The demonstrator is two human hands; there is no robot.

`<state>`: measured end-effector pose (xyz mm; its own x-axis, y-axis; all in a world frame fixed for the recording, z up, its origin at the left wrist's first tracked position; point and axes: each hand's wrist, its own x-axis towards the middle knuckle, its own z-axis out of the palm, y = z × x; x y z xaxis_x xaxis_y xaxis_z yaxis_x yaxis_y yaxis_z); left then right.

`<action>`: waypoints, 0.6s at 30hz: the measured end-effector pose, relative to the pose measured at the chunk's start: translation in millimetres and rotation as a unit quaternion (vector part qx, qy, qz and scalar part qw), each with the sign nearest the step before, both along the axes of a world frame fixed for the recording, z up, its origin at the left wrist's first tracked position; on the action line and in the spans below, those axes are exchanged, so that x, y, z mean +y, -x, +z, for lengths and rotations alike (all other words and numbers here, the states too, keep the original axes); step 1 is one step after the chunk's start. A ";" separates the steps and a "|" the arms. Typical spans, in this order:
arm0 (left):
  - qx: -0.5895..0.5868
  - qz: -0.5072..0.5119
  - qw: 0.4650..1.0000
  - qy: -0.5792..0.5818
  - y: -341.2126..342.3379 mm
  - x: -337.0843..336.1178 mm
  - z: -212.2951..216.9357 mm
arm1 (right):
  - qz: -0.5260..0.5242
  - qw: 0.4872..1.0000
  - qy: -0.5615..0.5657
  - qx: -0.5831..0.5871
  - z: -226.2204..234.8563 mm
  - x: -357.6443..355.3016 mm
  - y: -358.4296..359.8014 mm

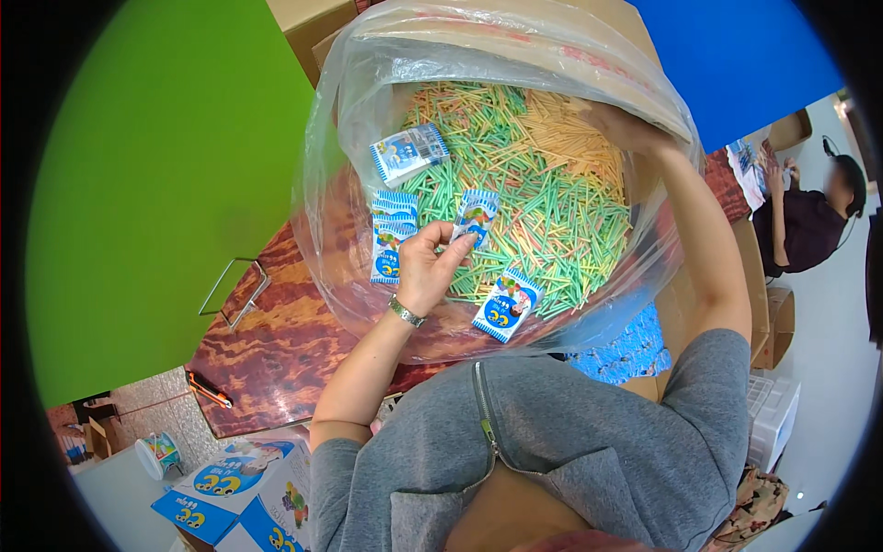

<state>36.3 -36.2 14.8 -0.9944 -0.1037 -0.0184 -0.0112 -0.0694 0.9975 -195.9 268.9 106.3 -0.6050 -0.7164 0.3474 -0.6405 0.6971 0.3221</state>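
Observation:
A large clear plastic bag (324,198) lies wide open, full of thin candy-like sticks (552,216) in green, yellow and pink, with a patch of orange sticks (568,138) at the upper right. My left hand (428,267) pinches a small blue-and-white packet (476,210) above the sticks. Left of it is a stack of similar packets (388,244). Another packet (409,155) rests farther up, and one more (508,305) lies near the bag's front. My right hand (635,129) reaches into the bag beside the orange sticks; its fingers are blurred and partly hidden.
The bag sits on a red-brown wood-patterned table (276,345). An orange-and-black cutter (210,390) and a bent metal handle (241,290) are at the left. Printed cartons (244,488) stand below. Blue packets (625,350) fill a box near my waist. Another person (805,221) sits far right.

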 end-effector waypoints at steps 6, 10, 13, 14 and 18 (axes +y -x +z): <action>0.083 0.071 0.978 0.176 3.5 1.2 -0.3 | -0.035 0.800 0.141 -0.582 69.9 -76.3 -74.9; 0.136 0.109 0.950 0.258 4.2 0.3 6.0 | 0.067 0.863 0.018 -0.500 82.2 -107.5 -102.6; 0.156 0.124 0.938 0.283 3.3 -1.7 9.8 | 0.082 0.878 -0.026 -0.472 83.5 -120.0 -111.1; 0.156 0.125 0.938 0.284 2.5 -2.7 10.0 | 0.084 0.880 -0.035 -0.466 83.4 -122.7 -113.1; 0.173 0.133 0.932 0.290 1.2 -4.4 12.0 | 0.108 0.897 -0.091 -0.419 75.7 -128.5 -113.0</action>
<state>35.0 -40.6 26.8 -0.8678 -0.2408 0.4347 0.2585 0.5283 0.8087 -82.9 140.4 182.1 -0.4400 -0.8469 -0.2987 -0.8245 0.5127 -0.2394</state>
